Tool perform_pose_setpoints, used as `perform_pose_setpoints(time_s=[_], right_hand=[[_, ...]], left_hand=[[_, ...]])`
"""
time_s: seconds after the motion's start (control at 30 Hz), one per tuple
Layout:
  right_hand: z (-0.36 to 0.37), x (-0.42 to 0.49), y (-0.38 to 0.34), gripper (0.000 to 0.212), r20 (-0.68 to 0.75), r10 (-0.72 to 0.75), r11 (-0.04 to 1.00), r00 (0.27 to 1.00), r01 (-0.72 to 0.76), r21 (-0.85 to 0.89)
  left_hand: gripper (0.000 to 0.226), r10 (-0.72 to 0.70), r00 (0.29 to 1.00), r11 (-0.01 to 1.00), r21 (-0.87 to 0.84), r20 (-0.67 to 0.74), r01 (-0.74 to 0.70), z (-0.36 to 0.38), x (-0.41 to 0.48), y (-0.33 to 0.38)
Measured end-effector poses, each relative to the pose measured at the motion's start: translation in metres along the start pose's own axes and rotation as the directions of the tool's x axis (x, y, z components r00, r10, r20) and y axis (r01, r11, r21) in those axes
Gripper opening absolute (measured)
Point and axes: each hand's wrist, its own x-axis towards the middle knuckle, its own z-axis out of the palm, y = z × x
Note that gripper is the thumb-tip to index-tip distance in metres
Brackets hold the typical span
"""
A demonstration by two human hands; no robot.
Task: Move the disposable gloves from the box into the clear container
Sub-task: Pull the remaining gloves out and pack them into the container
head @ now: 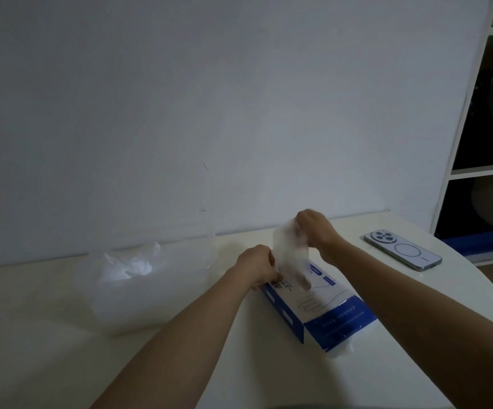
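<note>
A blue and white glove box (319,305) lies flat on the white table (47,335), right of centre. My left hand (258,267) grips the box's far left corner and holds it down. My right hand (316,228) pinches a thin translucent glove (291,252) and holds it lifted above the box's opening; the glove hangs down, blurred. The clear container (150,290) stands to the left of the box, with crumpled clear gloves (136,262) inside at its far side.
A phone (403,252) lies face down at the table's far right, close to the curved edge. A white shelf unit (487,169) stands beyond the table on the right. A plain wall runs along the table's back edge.
</note>
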Motion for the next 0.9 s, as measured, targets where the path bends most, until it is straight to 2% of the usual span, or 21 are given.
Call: perform_pose_setpoints(time_s=[0.07, 0.13, 0.23, 0.33, 0.4, 0.43, 0.5, 0.57, 0.63, 0.77, 0.8, 0.87, 0.9], right_hand=[[-0.005, 0.001, -0.009, 0.012, -0.040, 0.033, 0.991, 0.999, -0.028, 0.128], [-0.006, -0.003, -0.017, 0.011, 0.002, 0.063, 0.990, 0.998, -0.062, 0.127], [-0.004, -0.011, -0.017, 0.014, 0.059, 0.073, 0.990, 0.996, -0.080, 0.116], [-0.001, -0.014, -0.015, 0.016, 0.046, 0.067, 0.989, 0.997, -0.072, 0.131], [0.003, -0.016, -0.020, 0.017, 0.046, 0.071, 0.985, 0.996, -0.078, 0.156], [0.004, -0.015, -0.021, 0.017, 0.040, 0.057, 0.991, 0.998, -0.061, 0.121], [0.010, -0.017, -0.028, 0.018, 0.041, 0.015, 1.000, 0.999, -0.015, -0.002], [0.017, -0.021, -0.032, 0.017, 0.113, -0.004, 0.998, 0.994, -0.002, 0.056], [0.023, -0.023, -0.033, 0.020, 0.194, -0.029, 0.991, 0.981, 0.003, 0.133], [0.038, -0.022, -0.037, 0.032, 0.226, -0.028, 0.999, 0.974, 0.036, -0.030], [0.042, -0.023, -0.040, 0.038, 0.250, -0.033, 0.999, 0.968, 0.035, -0.003], [0.050, -0.025, -0.046, 0.039, 0.348, -0.027, 0.985, 0.937, -0.034, 0.169], [0.056, -0.024, -0.050, 0.048, 0.395, -0.026, 0.973, 0.918, -0.068, 0.222]], left_hand=[[0.026, 0.009, 1.000, 1.000, 0.000, 0.013, -0.009, -0.001, 0.000, 0.000], [0.028, 0.020, 0.999, 0.999, -0.026, 0.025, -0.019, -0.004, -0.002, 0.000], [0.024, 0.011, 0.998, 0.969, -0.244, -0.067, -0.027, -0.015, -0.002, 0.000], [0.022, -0.047, 0.983, 0.832, -0.552, -0.175, -0.059, -0.035, -0.004, 0.004], [0.022, -0.084, 0.985, 0.694, -0.718, -0.149, -0.049, -0.048, -0.010, 0.004], [0.022, -0.080, 0.987, 0.659, -0.751, -0.137, -0.051, -0.052, -0.014, 0.005], [0.023, -0.045, 0.990, 0.693, -0.718, -0.134, -0.065, -0.055, -0.018, 0.003], [0.016, -0.039, 0.981, 0.731, -0.675, -0.191, -0.103, -0.055, -0.021, 0.001], [0.005, -0.073, 0.951, 0.717, -0.679, -0.300, -0.159, -0.057, -0.025, 0.001], [0.008, -0.142, 0.901, 0.691, -0.692, -0.410, -0.206, -0.070, -0.029, -0.010], [0.010, -0.150, 0.886, 0.708, -0.673, -0.440, -0.214, -0.074, -0.030, -0.014], [0.015, -0.162, 0.861, 0.782, -0.595, -0.483, -0.187, -0.081, -0.032, -0.021], [0.015, -0.165, 0.856, 0.809, -0.563, -0.491, -0.167, -0.084, -0.034, -0.026]])
